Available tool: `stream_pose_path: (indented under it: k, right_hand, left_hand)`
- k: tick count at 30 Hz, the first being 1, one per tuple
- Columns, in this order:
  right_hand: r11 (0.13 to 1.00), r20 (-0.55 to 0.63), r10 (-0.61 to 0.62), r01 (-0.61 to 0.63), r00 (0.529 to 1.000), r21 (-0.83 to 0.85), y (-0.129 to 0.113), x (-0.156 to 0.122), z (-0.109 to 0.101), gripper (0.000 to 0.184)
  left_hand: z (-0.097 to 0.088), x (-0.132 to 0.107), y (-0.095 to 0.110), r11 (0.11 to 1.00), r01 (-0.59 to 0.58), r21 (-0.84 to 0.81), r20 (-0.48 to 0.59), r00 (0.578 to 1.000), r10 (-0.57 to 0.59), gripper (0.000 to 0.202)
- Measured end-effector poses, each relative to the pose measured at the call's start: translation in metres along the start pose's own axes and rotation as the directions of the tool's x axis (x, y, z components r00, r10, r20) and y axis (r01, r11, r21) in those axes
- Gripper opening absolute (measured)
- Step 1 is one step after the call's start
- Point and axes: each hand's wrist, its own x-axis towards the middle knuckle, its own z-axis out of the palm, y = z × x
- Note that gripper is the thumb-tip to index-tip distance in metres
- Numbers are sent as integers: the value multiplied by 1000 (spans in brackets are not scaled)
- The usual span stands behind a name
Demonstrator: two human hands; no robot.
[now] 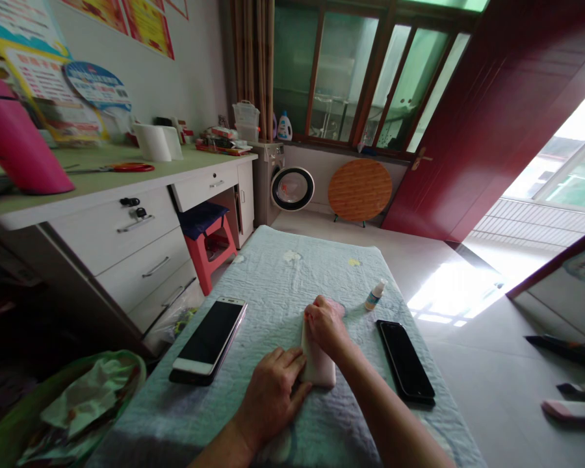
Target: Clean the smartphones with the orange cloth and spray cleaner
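A pale pinkish-white phone (320,367) lies on the cloth-covered table, its face hidden or turned away. My left hand (273,387) grips its left edge, with the thumb near the lower corner. Over the phone's far end my right hand (327,325) is closed, fingers curled down onto it; what they pinch, if anything, is hidden. A small pinkish patch (338,305) shows just past the right knuckles, and I cannot make out what it is. Beyond it stands a small spray bottle (375,296). A white-framed phone (209,341) rests on a darker one to the left. A black phone (406,361) lies at right.
The light blue quilted cloth (268,260) covers the table. Left are a desk (136,234) with drawers, a red stool (212,247) and a green waste basket (136,370). A washing machine (268,179) and a round folded tabletop (359,188) stand behind; a red door (433,130) is at right.
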Motion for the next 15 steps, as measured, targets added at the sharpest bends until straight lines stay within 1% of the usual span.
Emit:
stream_pose_path:
  k: [3,5,11,15]
  right_hand:
    - [999,30,-40,41,999,-10,-6,2,5,26]
    - [999,48,-38,39,998,-27,-6,7,6,26]
    - [998,81,19,-14,997,-65,4,25,0,23]
    - [996,120,51,-42,991,-77,16,22,-10,20]
  left_hand:
    - [-1,0,0,1000,18,1,42,999,-19,33]
    - [-1,0,0,1000,29,-1,56,998,-29,32]
    - [-2,2,4,999,51,-2,66,997,-50,32]
    - [-1,1,5,998,61,9,61,996,-61,29]
